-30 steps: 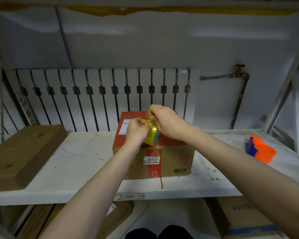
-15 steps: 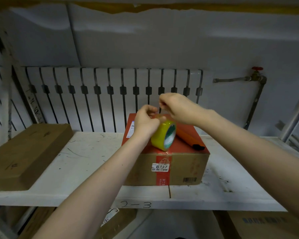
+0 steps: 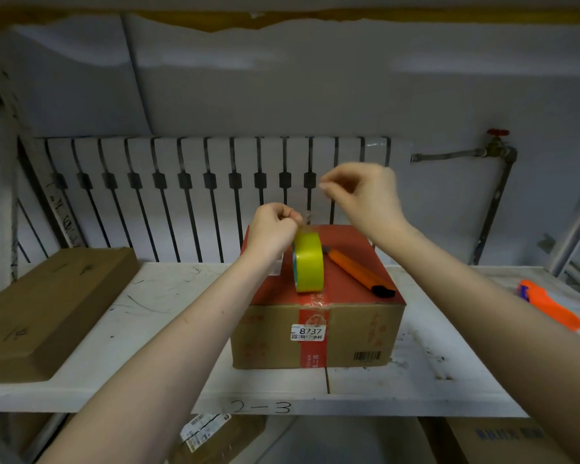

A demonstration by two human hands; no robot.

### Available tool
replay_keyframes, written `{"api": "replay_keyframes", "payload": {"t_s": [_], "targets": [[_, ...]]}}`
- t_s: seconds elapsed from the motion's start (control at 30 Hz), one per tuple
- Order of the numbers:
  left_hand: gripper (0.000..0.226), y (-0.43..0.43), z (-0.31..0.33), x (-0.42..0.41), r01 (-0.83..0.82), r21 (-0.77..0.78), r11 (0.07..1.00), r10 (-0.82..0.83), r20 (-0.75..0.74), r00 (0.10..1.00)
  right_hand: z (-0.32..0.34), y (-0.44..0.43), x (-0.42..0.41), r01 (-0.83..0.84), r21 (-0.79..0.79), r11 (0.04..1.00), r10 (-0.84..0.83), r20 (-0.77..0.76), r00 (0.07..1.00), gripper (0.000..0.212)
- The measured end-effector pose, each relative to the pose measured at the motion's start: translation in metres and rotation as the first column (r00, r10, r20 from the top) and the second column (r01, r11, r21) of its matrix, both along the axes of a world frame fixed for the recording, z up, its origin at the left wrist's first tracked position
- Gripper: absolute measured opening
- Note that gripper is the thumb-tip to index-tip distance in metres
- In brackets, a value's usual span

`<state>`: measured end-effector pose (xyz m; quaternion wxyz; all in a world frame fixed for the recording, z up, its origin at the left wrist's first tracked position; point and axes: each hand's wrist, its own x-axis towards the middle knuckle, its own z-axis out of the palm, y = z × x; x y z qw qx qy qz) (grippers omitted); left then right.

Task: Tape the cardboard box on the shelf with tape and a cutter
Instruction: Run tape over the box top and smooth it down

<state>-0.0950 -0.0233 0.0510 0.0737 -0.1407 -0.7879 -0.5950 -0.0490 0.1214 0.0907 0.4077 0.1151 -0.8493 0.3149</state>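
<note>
A brown cardboard box point(image 3: 349, 333) with a red top stands on the white shelf point(image 3: 154, 309), labelled 8737 on its front. A yellow-green tape roll point(image 3: 308, 264) stands on edge on the box top, and my left hand point(image 3: 273, 229) grips its upper rim. My right hand point(image 3: 362, 195) is raised above and to the right, thumb and finger pinched on the clear tape end pulled off the roll. An orange cutter point(image 3: 359, 274) with a black tip lies on the box top beside the roll.
A flat brown carton point(image 3: 47, 309) lies at the shelf's left. An orange and blue tape dispenser point(image 3: 549, 308) sits at the right edge. A white radiator point(image 3: 195, 189) and a pipe with a red valve point(image 3: 496, 145) line the back wall. More boxes sit below the shelf.
My right hand has lifted up and to the right away from the roll, drawing out the tape end. The roll now rests on the box top instead of hanging in the air.
</note>
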Motion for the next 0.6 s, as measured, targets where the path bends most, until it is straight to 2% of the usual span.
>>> {"api": "replay_keyframes", "payload": {"t_s": [0.07,0.13,0.2,0.23,0.4,0.6], "targets": [[0.024,-0.001,-0.001,-0.001,-0.018,0.009,1.000,0.018,0.037,0.999,-0.002,0.008,0.000,0.011,-0.249,0.968,-0.017,-0.023,1.000,0.008],[0.024,0.000,-0.003,0.000,-0.021,0.013,1.000,0.020,0.048,0.999,-0.013,0.014,-0.005,0.043,-0.253,0.967,-0.002,0.163,0.987,0.010],[0.024,-0.002,-0.004,0.001,-0.024,0.018,1.000,0.023,0.056,0.998,-0.032,0.012,-0.010,0.024,-0.216,0.976,0.063,0.388,0.919,0.017],[0.024,-0.002,-0.004,0.001,-0.021,0.027,0.999,0.019,0.061,0.998,-0.041,0.011,-0.011,0.016,-0.235,0.972,0.092,0.442,0.893,0.018],[0.024,-0.005,0.000,0.005,0.045,0.081,0.996,-0.051,0.070,0.996,-0.053,0.004,-0.016,-0.044,-0.386,0.921,0.200,0.373,0.906,0.015],[0.019,-0.009,0.003,0.010,0.107,0.065,0.992,-0.111,0.063,0.992,-0.058,-0.005,-0.026,-0.119,-0.409,0.905,0.245,0.271,0.931,0.018]]}}
